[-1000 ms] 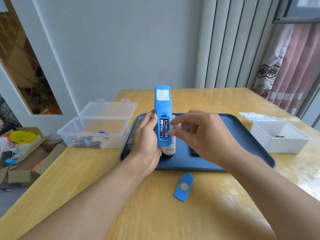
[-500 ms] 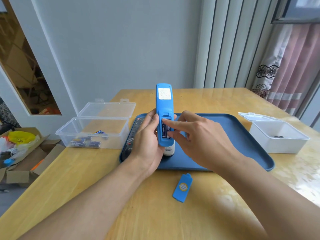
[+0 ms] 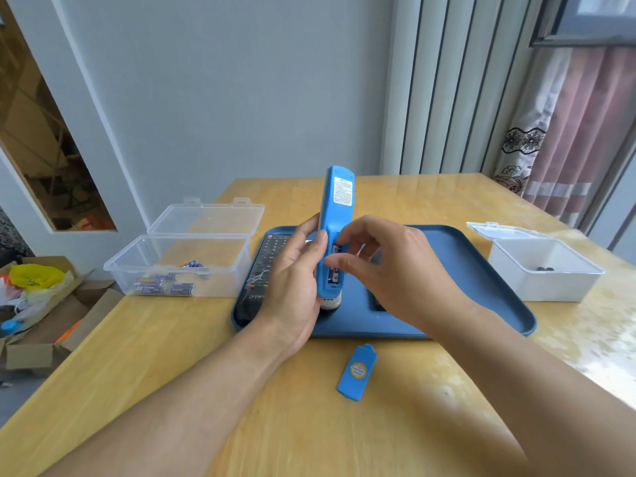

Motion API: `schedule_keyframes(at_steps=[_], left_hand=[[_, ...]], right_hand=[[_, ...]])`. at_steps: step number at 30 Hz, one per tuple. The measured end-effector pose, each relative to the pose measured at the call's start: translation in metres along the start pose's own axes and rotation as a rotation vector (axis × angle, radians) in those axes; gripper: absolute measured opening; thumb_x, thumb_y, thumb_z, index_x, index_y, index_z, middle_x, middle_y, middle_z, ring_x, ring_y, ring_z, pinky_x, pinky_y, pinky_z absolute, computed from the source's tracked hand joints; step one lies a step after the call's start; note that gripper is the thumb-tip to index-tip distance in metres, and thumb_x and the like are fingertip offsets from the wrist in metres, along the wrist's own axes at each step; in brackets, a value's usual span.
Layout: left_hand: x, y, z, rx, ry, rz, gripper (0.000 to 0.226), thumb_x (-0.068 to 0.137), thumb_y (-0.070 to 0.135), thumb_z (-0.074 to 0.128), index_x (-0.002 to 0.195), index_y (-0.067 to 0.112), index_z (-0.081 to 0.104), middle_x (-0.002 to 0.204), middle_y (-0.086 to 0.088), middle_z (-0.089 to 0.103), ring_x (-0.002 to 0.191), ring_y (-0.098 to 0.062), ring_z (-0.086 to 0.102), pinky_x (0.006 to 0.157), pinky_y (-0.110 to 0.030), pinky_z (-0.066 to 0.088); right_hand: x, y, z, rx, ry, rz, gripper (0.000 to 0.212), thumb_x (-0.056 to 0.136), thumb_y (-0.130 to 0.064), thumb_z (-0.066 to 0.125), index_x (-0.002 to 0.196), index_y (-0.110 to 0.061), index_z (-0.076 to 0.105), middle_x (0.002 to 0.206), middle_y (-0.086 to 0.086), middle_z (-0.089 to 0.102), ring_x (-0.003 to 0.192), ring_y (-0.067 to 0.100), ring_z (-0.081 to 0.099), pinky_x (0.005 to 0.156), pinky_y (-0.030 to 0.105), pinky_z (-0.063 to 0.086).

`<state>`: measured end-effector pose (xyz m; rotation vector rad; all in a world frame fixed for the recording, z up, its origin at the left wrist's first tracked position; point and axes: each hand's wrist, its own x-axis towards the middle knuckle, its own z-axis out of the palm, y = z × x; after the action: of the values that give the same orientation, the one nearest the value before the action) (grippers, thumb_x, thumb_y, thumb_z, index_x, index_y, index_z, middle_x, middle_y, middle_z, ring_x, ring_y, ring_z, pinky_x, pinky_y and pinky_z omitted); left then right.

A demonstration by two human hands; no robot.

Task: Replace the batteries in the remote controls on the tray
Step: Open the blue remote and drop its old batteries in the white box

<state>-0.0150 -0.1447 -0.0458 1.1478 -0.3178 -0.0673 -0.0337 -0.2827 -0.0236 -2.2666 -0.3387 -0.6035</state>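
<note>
Head view: the left hand (image 3: 292, 287) grips a blue remote (image 3: 335, 222) and holds it upright above the near part of the blue tray (image 3: 481, 270), its back facing the camera and its cover off. The left thumb lies along the remote's left edge; the other fingers wrap behind it. The right hand (image 3: 389, 270) is at the open battery slot, with thumb and forefinger curled in and closed on a battery (image 3: 334, 266) seated there. How many batteries sit in the slot cannot be told, as the fingers cover most of it. The blue battery cover (image 3: 357, 372) lies flat on the wooden table (image 3: 172, 356), just in front of the tray. A black remote (image 3: 265, 270) lies on the tray's left side, partly behind the left hand, and a white remote (image 3: 331, 302) shows its end just below the blue one. Left of the tray stands a clear box (image 3: 186, 249) with its lid open and several batteries inside. Right of the tray is a white box (image 3: 543, 266), lid open, with 2 or 3 small dark items in it.
</note>
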Motion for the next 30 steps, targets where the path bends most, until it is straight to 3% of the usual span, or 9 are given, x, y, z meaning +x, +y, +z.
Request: schedule_keyframes(at_steps=[3, 6, 9, 12, 19, 22, 27, 30], left_hand=[[0.001, 0.002, 0.0, -0.018, -0.003, 0.012, 0.036, 0.105, 0.016, 0.044, 0.14, 0.02, 0.056, 0.12, -0.007, 0.072, 0.106, -0.019, 0.067, 0.086, -0.029, 0.055], [0.002, 0.004, -0.001, -0.077, 0.01, 0.011, 0.037, 0.106, 0.015, 0.044, 0.141, 0.02, 0.056, 0.122, -0.009, 0.07, 0.108, -0.022, 0.067, 0.087, -0.031, 0.056], [0.002, 0.004, -0.001, -0.139, 0.017, 0.005, 0.038, 0.106, 0.016, 0.042, 0.142, 0.02, 0.054, 0.131, -0.012, 0.067, 0.112, -0.024, 0.067, 0.082, -0.029, 0.058], [0.002, 0.004, -0.001, -0.165, 0.028, -0.007, 0.038, 0.107, 0.017, 0.042, 0.143, 0.021, 0.054, 0.135, -0.013, 0.065, 0.115, -0.026, 0.066, 0.081, -0.028, 0.058], [0.002, 0.004, -0.002, -0.16, 0.03, -0.004, 0.038, 0.107, 0.017, 0.042, 0.142, 0.022, 0.054, 0.131, -0.009, 0.068, 0.103, -0.018, 0.069, 0.08, -0.027, 0.058], [0.003, 0.004, -0.002, -0.139, 0.039, -0.006, 0.037, 0.106, 0.018, 0.043, 0.141, 0.023, 0.055, 0.129, -0.007, 0.069, 0.107, -0.02, 0.067, 0.089, -0.032, 0.055], [0.002, 0.002, 0.0, -0.097, 0.026, 0.004, 0.036, 0.106, 0.016, 0.044, 0.139, 0.022, 0.057, 0.118, -0.002, 0.073, 0.102, -0.017, 0.067, 0.087, -0.032, 0.053], [0.002, 0.003, 0.0, -0.101, 0.026, 0.004, 0.036, 0.106, 0.016, 0.045, 0.139, 0.022, 0.056, 0.119, -0.007, 0.072, 0.102, -0.018, 0.067, 0.09, -0.034, 0.052]], right_hand=[[-0.003, -0.002, 0.004, 0.079, -0.049, 0.048, 0.019, 0.08, -0.036, 0.081, 0.077, -0.023, 0.068, 0.063, -0.018, 0.06, 0.065, -0.001, 0.055, 0.058, 0.011, 0.041], [-0.003, -0.002, 0.007, 0.193, -0.013, 0.076, 0.022, 0.077, -0.033, 0.085, 0.086, -0.025, 0.066, 0.069, -0.015, 0.068, 0.057, -0.001, 0.058, 0.054, 0.013, 0.043], [-0.005, -0.002, 0.01, 0.215, 0.073, 0.092, 0.026, 0.074, -0.034, 0.087, 0.092, -0.028, 0.069, 0.072, -0.014, 0.071, 0.059, 0.001, 0.061, 0.059, 0.019, 0.051], [-0.007, -0.003, 0.016, 0.197, 0.113, 0.088, 0.025, 0.075, -0.033, 0.087, 0.094, -0.027, 0.071, 0.073, -0.012, 0.071, 0.064, 0.003, 0.063, 0.062, 0.015, 0.05], [-0.008, -0.002, 0.018, 0.2, 0.124, 0.062, 0.029, 0.077, -0.03, 0.085, 0.101, -0.024, 0.071, 0.075, -0.012, 0.07, 0.068, 0.004, 0.065, 0.066, 0.014, 0.052], [-0.008, -0.002, 0.019, 0.203, 0.118, 0.068, 0.032, 0.077, -0.031, 0.085, 0.105, -0.026, 0.071, 0.076, -0.013, 0.071, 0.07, 0.005, 0.065, 0.066, 0.014, 0.052], [-0.005, -0.001, 0.016, 0.202, 0.103, 0.079, 0.025, 0.079, -0.033, 0.084, 0.097, -0.024, 0.069, 0.073, -0.008, 0.071, 0.068, 0.006, 0.066, 0.065, 0.018, 0.053], [-0.006, -0.002, 0.016, 0.199, 0.135, 0.059, 0.017, 0.08, -0.031, 0.083, 0.088, -0.022, 0.071, 0.073, -0.011, 0.071, 0.069, 0.007, 0.067, 0.064, 0.017, 0.053]])
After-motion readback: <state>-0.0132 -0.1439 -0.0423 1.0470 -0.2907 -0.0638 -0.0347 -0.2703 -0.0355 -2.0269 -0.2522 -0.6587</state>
